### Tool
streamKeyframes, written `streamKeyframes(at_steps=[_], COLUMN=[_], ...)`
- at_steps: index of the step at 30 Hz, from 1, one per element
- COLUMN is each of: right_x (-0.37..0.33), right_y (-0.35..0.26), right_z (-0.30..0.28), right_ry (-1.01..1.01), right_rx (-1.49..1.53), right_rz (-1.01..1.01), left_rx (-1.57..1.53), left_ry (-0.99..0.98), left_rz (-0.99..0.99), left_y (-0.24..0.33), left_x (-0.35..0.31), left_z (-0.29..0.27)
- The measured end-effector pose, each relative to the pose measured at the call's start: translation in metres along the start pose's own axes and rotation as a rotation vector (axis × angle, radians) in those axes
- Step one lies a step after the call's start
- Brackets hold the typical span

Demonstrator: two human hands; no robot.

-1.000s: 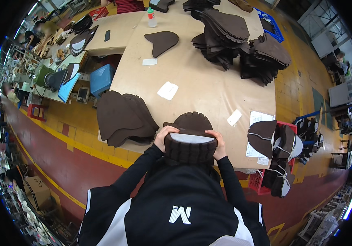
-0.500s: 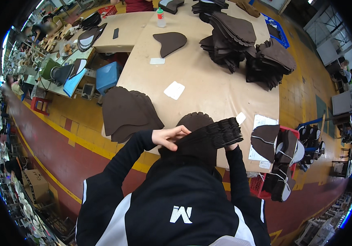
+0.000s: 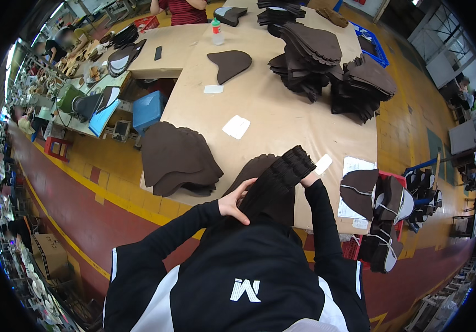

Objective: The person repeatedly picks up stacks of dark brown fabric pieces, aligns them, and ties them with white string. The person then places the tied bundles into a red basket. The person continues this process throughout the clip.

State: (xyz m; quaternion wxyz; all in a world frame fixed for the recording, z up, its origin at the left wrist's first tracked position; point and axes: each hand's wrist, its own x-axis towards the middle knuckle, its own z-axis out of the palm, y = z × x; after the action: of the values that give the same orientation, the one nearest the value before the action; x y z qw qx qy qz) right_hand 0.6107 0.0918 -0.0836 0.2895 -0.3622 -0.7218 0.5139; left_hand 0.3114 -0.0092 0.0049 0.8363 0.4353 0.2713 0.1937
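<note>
Between my two hands stands a thick stack of dark brown scallop-edged cut pieces (image 3: 280,178), tilted on its side with the layered edges facing up. My left hand (image 3: 234,203) is closed around the near left end, thumb on the near side. At the far right end my right hand (image 3: 309,178) grips the stack, its fingers mostly hidden behind it. Under the stack, another brown piece (image 3: 257,166) lies on the tan table (image 3: 265,122). To the left rests a pile of similar brown pieces (image 3: 177,155).
Tall brown piles (image 3: 311,44) stand at the far right of the table. A single brown piece (image 3: 230,65), a bottle (image 3: 217,32) and white cards (image 3: 236,126) lie farther off. Tied bundles (image 3: 358,191) sit by a red crate (image 3: 351,247) at right. A person in red (image 3: 187,12) stands beyond.
The stack has turned steeper, its far end swinging up and left. My left hand has shifted slightly nearer to me along it, and my right hand has moved farther away.
</note>
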Motion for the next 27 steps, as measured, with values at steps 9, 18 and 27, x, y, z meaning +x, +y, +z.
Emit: streamKeyframes(at_steps=[9, 18, 27], right_x=[0.013, -0.031, -0.044], right_y=[-0.010, -0.132, -0.160], right_z=[0.027, 0.058, 0.062], right_ry=[0.084, 0.626, 0.544], right_rx=[0.553, 0.730, 0.509], right_rz=[0.068, 0.333, 0.214], left_rx=[0.347, 0.018, 0.063], left_ry=[0.215, 0.535, 0.648], left_rz=[0.147, 0.261, 0.272], left_y=[-0.035, -0.066, -0.076], left_x=[0.018, 0.027, 0.030], left_z=[0.014, 0.023, 0.035])
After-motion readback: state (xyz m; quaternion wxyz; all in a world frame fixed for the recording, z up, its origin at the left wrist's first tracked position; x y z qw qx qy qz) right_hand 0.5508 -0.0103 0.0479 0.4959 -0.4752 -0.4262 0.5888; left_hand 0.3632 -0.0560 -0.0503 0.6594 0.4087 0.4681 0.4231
